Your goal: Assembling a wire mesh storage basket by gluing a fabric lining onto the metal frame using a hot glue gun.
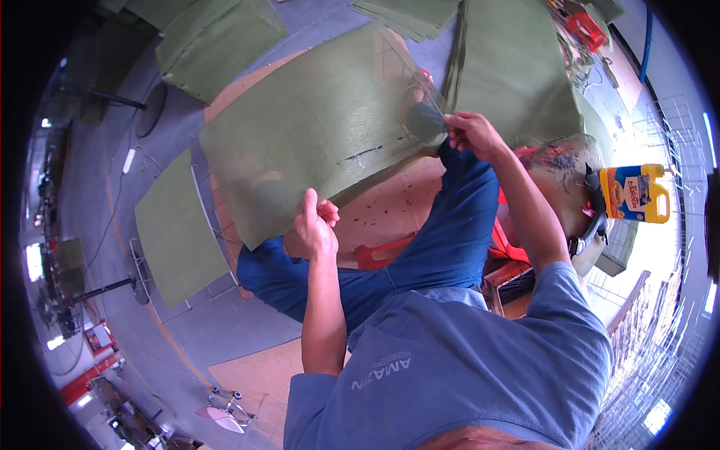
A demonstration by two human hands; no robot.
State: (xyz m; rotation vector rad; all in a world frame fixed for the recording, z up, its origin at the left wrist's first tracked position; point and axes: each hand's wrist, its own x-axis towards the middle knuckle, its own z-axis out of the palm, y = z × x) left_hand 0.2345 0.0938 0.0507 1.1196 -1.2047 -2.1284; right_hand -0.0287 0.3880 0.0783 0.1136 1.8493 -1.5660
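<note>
Grey floor [244,334] below | translucent green sheet [315,112], 11 o'clock | left hand [318,223] pinches its 6-o'clock edge | right hand [474,135] pinches its 3-o'clock corner

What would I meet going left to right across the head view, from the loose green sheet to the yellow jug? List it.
Loose green sheet → left hand at the near edge of the held sheet → right hand → yellow jug.

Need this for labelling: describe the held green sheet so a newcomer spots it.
Find the person's blue trousers. Just above them in the picture, a green sheet spans between left hand and right hand. Unlike neighbouring green sheets, it's hand-held.
</note>
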